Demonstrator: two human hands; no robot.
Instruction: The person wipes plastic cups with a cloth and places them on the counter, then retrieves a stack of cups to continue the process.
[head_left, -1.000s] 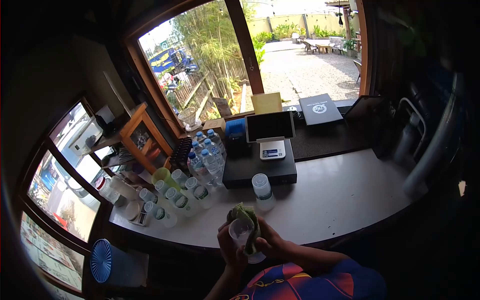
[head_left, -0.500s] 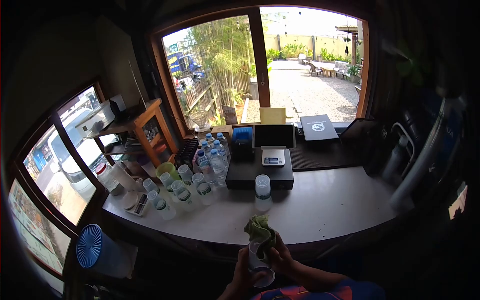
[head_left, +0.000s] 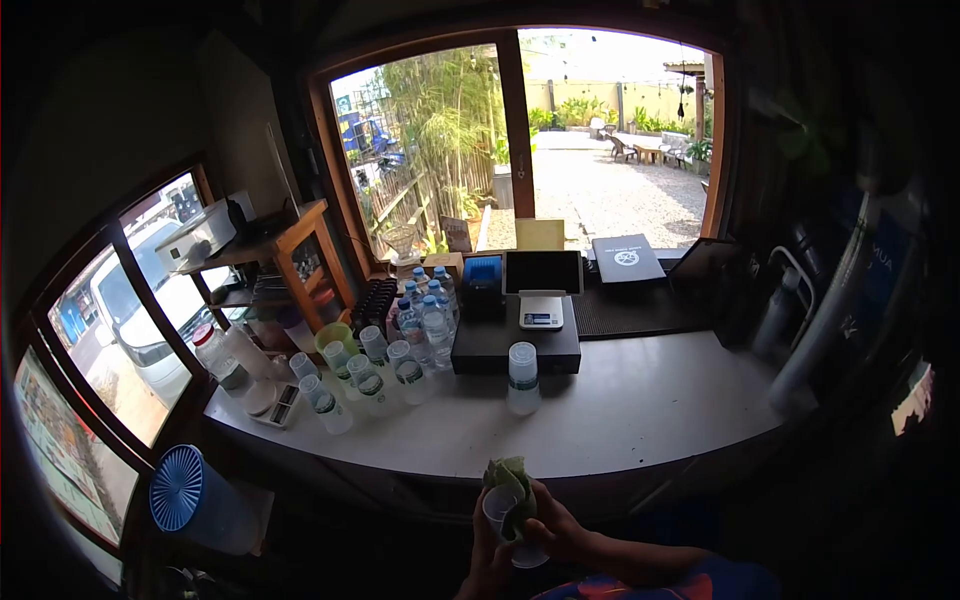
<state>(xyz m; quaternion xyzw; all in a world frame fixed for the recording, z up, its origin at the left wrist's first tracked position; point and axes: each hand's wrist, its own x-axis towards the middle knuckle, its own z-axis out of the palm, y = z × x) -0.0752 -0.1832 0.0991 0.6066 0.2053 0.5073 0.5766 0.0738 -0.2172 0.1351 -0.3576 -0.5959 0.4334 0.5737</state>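
Low in front of me, just off the counter's near edge, a clear plastic cup (head_left: 497,503) is held between both hands. My left hand (head_left: 486,548) is closed around the cup's left side. My right hand (head_left: 556,527) grips a green cloth (head_left: 507,468), which is bunched over the cup's far rim and right side. Part of the cup is hidden by the fingers and cloth. Nearest to the hands on the counter stands an upside-down stack of plastic cups (head_left: 523,378) with a dark printed band.
Several more upturned cup stacks (head_left: 366,380) and water bottles (head_left: 434,322) crowd the left of the white counter (head_left: 640,400). A tablet (head_left: 543,272) stands on a black cash drawer (head_left: 470,350). A blue-lidded container (head_left: 178,490) sits lower left. A black menu folder (head_left: 628,258) lies by the window.
The cup has tilted, with its rim now further left, and the cloth is bunched closer to it. Both hands have shifted slightly. The camera view has moved a little.
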